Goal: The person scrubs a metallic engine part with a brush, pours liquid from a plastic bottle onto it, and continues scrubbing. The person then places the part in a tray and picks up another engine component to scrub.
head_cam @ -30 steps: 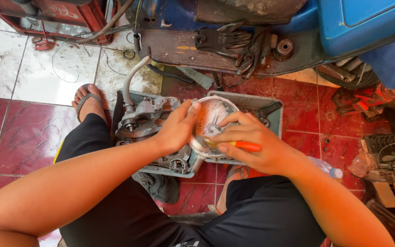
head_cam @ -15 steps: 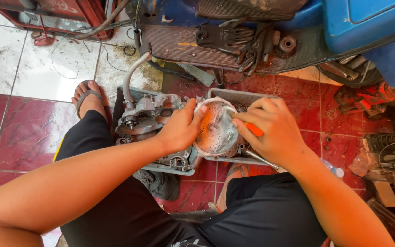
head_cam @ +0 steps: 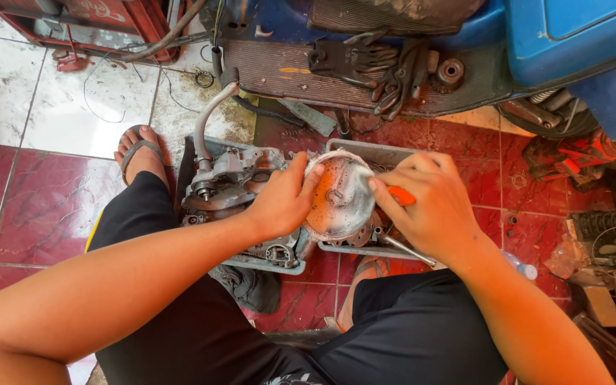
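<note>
Round metal cover held face-up between both hands, over the grey tray. Left hand curled on its left rim; right hand pinching an orange-handled tool against its right edge, tip hidden, probably pointing inward toward centre.

both hands apparently curled, gripping

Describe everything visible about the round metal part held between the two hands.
The round metal part is a dished, disc-like piece, grey metal with an orange-rusty upper face and a small hub at its centre. It looks wet or foamy and worn. It is held tilted over the grey tray. The left hand grips its left rim; the right hand, holding an orange-handled tool, touches its right edge.
</note>
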